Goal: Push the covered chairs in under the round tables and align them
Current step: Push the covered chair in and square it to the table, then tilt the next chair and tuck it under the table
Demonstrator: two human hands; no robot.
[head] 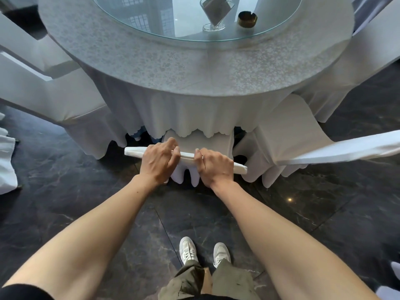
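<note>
Chair point(138, 152) seat hidden beneath tablecloth point(194, 118); table's point(151, 68) far side cut off.

Glass turntable point(151, 22): round, at table centre, 12 o'clock; reflects window panes.
Ashtray point(247, 19): dark, gold-rimmed, on the glass, 1 o'clock.
Acrylic sign holder point(216, 13): clear, tilted, just left of the ashtray; card text unreadable.
Floor point(86, 202): dark veined stone tiles, glossy.
Shoes point(188, 250): white pair, 6 o'clock.
Trousers point(190, 280): olive, possibly cargo cut.

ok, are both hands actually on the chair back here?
Touching. The head view shows the left hand and right hand side by side, fingers curled over the top edge of the white covered chair back, no gap visible.
</note>
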